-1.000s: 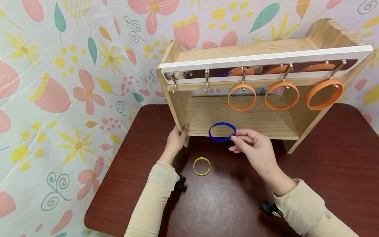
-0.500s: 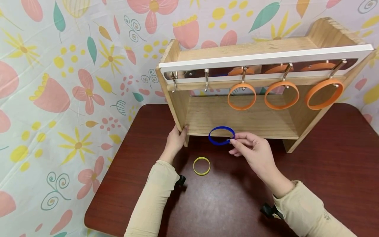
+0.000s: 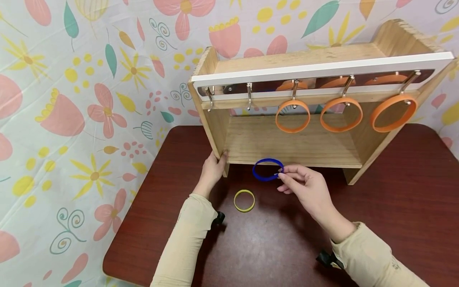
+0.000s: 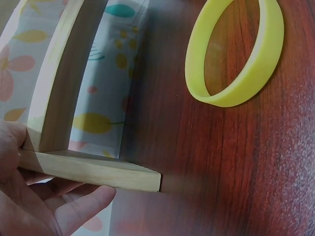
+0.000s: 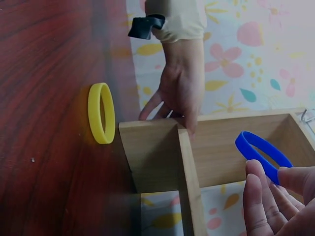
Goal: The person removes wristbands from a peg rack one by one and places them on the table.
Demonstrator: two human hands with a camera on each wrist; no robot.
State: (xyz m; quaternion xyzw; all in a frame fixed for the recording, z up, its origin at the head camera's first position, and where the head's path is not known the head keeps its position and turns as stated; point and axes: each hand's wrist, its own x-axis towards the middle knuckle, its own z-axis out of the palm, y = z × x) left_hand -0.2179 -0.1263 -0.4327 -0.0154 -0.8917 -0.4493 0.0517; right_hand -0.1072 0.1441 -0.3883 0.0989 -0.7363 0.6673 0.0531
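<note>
Against a flower-print cloth (image 3: 89, 131) spread across the top and left of the frame, at a dark reddish-brown table (image 3: 279, 247) — pinches a blue band (image 3: 265, 179) between the thumb and fingertips of the right hand (image 3: 310, 189), just below and to the right of the picture's centre. Holds the loop tilted and lifted off the tabletop, seen by the front edge of the lower board of a wooden shelf unit (image 3: 247, 139).

Grips the lower part of the unit's left side panel (image 3: 216, 123) in the left hand (image 3: 212, 171), near the middle of the frame, with fingers curled round the wood. Wears cream sleeves (image 3: 193, 227) on both arms, with a black mount (image 3: 218, 218) at each cuff.

Lying flat on the table below the centre, between the two forearms: a yellow band (image 3: 244, 211), visible also at the upper right of the left wrist view and at the left of the right wrist view. Hanging at upper right, from the three right-hand metal hooks (image 3: 295, 91) of a white-edged rail (image 3: 312, 71) — three orange bands (image 3: 340, 130), side by side.
</note>
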